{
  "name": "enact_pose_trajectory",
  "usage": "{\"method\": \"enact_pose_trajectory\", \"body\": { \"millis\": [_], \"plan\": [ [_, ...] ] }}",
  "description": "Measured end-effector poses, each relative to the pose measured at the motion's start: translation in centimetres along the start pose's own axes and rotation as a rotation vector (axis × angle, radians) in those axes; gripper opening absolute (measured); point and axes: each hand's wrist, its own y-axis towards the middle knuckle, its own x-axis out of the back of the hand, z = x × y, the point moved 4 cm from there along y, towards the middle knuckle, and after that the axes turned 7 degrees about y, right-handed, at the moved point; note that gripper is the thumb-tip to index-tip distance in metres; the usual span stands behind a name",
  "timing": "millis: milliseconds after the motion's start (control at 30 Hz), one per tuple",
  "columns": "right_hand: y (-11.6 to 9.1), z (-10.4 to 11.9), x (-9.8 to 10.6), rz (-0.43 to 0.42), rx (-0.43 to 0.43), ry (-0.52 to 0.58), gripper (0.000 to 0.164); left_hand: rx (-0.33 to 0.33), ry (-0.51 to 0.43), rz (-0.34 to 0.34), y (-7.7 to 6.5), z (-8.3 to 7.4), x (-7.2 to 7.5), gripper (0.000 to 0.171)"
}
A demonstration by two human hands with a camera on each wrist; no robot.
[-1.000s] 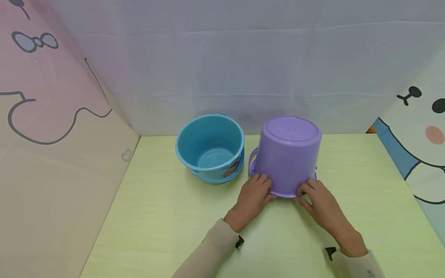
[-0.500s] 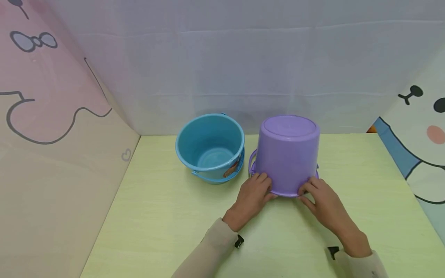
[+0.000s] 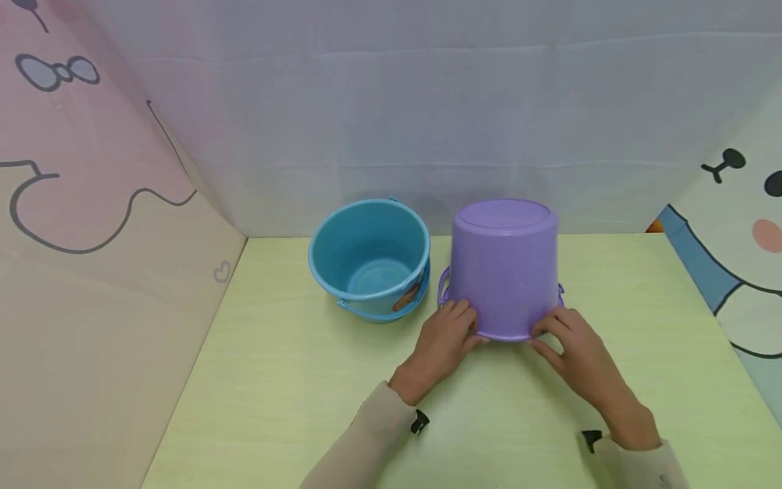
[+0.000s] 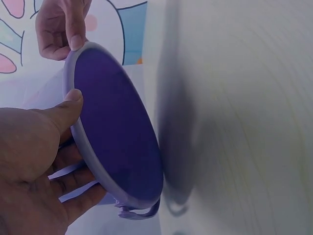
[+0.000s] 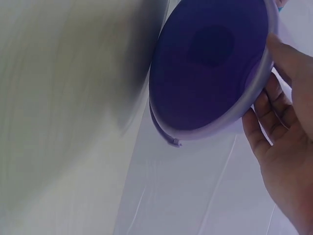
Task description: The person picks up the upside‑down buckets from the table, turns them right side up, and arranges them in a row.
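Note:
A purple bucket [image 3: 504,272] is upside down, its base facing up, right of centre in the head view. My left hand [image 3: 444,339] pinches its near rim at the left, thumb under the edge and fingers against the outer wall. At the right of the same rim my right hand [image 3: 574,350] pinches it likewise. Both wrist views look into the dark inside of the purple bucket [image 4: 120,132]; its near rim is tipped up off the table and the far rim is close to the surface. A blue bucket [image 3: 373,251] stands upright to the left, untouched.
The pale yellow-green table [image 3: 293,407] runs back to a white cloth wall [image 3: 427,115]. Printed panels [image 3: 91,305] stand along the left and right sides. The blue bucket's handle [image 3: 391,316] hangs down at its front.
The purple bucket has shifted slightly up the view and to the left, turning a little so its right handle end shows more. The right hand has moved slightly right along the rim.

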Motion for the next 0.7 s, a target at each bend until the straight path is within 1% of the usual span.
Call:
{"method": "enact_pose_trajectory", "body": {
  "millis": [333, 367, 467, 500, 533, 600, 700],
  "plan": [
    [-0.4, -1.6, 0.8, -0.002, -0.034, 0.014, 0.063, 0.006, -0.050, 0.001, 0.0, 0.3, 0.2, 0.030],
    [-0.5, -1.8, 0.9, 0.000, -0.041, 0.015, 0.059, 0.008, -0.058, 0.003, 0.0, 0.3, 0.2, 0.030],
    [-0.6, -2.3, 1.0, 0.003, -0.064, 0.021, 0.023, 0.018, -0.077, 0.010, -0.1, 0.3, 0.3, 0.030],
    [-0.6, -2.5, 1.1, 0.004, -0.073, 0.021, 0.020, 0.021, -0.079, 0.012, -0.1, 0.4, 0.3, 0.030],
    [-0.6, -2.6, 1.1, 0.005, -0.080, 0.022, 0.027, 0.023, -0.081, 0.013, -0.1, 0.4, 0.3, 0.030],
    [-0.7, -2.7, 1.1, 0.006, -0.089, 0.021, 0.049, 0.025, -0.084, 0.014, -0.1, 0.4, 0.3, 0.030],
    [-0.8, -2.8, 1.2, 0.011, -0.093, 0.021, 0.049, 0.026, -0.084, 0.015, -0.1, 0.4, 0.3, 0.030]
  ]
}}
